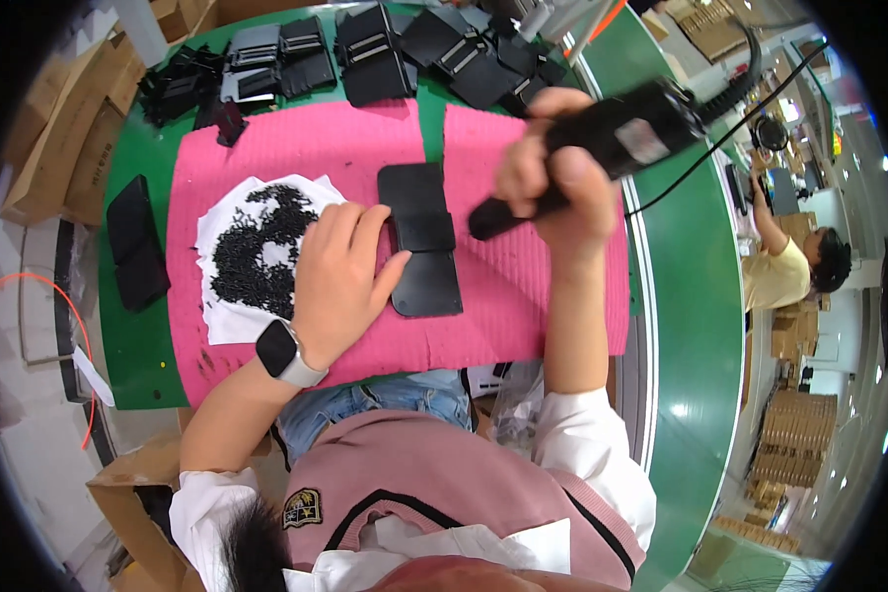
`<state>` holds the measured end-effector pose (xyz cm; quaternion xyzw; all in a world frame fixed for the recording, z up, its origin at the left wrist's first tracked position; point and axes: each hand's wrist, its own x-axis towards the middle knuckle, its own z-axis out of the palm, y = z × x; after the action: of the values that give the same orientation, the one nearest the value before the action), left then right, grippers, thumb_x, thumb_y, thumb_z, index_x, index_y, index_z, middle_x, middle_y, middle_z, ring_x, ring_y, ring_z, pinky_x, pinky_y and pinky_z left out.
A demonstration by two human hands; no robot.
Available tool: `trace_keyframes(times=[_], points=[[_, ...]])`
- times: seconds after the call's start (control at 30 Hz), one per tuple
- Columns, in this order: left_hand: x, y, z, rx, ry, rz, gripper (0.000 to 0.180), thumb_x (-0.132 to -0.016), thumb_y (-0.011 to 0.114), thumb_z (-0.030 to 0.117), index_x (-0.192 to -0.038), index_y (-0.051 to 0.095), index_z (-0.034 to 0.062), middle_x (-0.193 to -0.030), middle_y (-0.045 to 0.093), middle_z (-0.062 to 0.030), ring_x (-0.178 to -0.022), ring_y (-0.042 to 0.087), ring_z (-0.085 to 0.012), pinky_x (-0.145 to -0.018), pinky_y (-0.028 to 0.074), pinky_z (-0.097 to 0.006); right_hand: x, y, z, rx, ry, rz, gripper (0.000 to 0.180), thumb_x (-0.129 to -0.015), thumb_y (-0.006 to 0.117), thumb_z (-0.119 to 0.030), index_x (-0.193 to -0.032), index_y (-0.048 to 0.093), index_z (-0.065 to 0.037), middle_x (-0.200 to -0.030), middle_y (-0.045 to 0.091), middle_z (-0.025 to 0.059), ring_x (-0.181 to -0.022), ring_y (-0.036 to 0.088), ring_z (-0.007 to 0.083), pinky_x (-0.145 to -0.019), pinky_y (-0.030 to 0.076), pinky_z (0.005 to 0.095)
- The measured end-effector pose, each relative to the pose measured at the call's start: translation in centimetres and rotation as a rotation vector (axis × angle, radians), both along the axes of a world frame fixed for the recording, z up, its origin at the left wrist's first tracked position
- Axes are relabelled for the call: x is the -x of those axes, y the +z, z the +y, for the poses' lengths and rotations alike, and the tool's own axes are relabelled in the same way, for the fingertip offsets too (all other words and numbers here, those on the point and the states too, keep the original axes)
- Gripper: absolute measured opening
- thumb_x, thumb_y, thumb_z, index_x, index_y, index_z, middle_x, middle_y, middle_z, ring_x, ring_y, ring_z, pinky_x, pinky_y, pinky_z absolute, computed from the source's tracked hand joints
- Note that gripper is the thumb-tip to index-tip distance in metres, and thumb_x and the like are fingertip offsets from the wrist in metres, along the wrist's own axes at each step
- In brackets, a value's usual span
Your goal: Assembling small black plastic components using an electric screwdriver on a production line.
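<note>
My right hand (562,183) is closed round a black corded electric screwdriver (627,128), raised over the right side of the pink corrugated sheet (523,306). The tool slants, its narrow end down toward the left. A flat black hinged plastic part (426,281) lies on the sheet, left of that end. Fingers stretched and apart, my left hand (335,276) rests beside it, thumb and fingertips at its left edge. Partly under this hand is a white cloth (229,329) bearing a heap of tiny black pieces (245,259), too small to name surely.
Stacks of black plastic parts (370,59) line the back of the green table (133,370). Another black hinged part (136,242) lies at the left. A small black piece (229,123) sits on the sheet's far edge. Cardboard boxes (64,148) stand left; a person (784,266) works far right.
</note>
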<state>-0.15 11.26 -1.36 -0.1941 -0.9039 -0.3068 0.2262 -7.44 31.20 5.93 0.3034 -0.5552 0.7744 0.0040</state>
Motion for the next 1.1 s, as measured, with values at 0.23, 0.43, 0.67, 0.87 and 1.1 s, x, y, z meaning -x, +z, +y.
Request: trace_keyframes(times=[0.23,0.43,0.67,0.87,1.1], points=[[-2.0,0.6,0.2,0.079,-0.048,-0.18,0.056,-0.077,0.071,0.033,-0.113,0.049,-0.004,-0.072,0.06,-0.0131,-0.056,0.061,-0.0268,-0.047,0.047,-0.034,-0.5,-2.8,9.4,-0.713,-0.667,-0.251,0.037,-0.082,0.066,-0.02,-0.111,0.051,-0.001,-0.078,0.059,0.0083,-0.066,0.059,0.0158,-0.06,0.047,0.0279],[-2.0,-0.2,0.6,-0.28,-0.149,-0.342,0.047,-0.075,0.073,0.019,-0.109,0.047,0.001,-0.087,0.06,-0.0156,-0.07,0.062,-0.0259,-0.058,0.049,-0.032,-3.0,-1.0,5.0,-1.63,-0.879,0.5,0.076,-0.059,0.076,-0.01,-0.13,0.046,-0.01,-0.128,0.048,0.0148,-0.124,0.043,0.0338,-0.094,0.044,0.0432],[-2.0,0.1,-0.1,-0.66,-0.263,-0.387,0.034,-0.079,0.068,-0.001,-0.104,0.044,0.001,-0.08,0.056,-0.0058,-0.067,0.055,-0.0104,-0.061,0.048,-0.025,-2.2,0.9,-3.0,-1.504,-0.105,1.242,0.044,-0.069,0.067,-0.013,-0.112,0.058,-0.013,-0.116,0.057,0.009,-0.113,0.054,0.0289,-0.091,0.045,0.0438],[-0.2,1.7,-3.2,-1.035,-0.268,-0.162,0.052,-0.077,0.071,0.005,-0.119,0.04,0.0025,-0.109,0.055,-0.0079,-0.1,0.056,-0.0155,-0.088,0.042,-0.031,-2.2,0.7,-4.0,-1.216,-0.204,0.774,0.033,-0.064,0.079,-0.025,-0.077,0.057,-0.004,-0.068,0.058,0.012,-0.06,0.06,0.0298,-0.051,0.045,0.0379],[-0.7,2.5,-3.4,-1.257,-0.491,-0.423,0.046,-0.089,0.065,0.025,-0.121,0.049,-0.0041,-0.116,0.057,-0.008,-0.105,0.053,-0.0137,-0.09,0.043,-0.029,-3.6,1.1,-7.5,-0.657,-0.194,0.382,0.028,-0.076,0.073,-0.021,-0.072,0.057,0.002,-0.061,0.055,0.0145,-0.052,0.055,0.0232,-0.049,0.043,0.0316]])
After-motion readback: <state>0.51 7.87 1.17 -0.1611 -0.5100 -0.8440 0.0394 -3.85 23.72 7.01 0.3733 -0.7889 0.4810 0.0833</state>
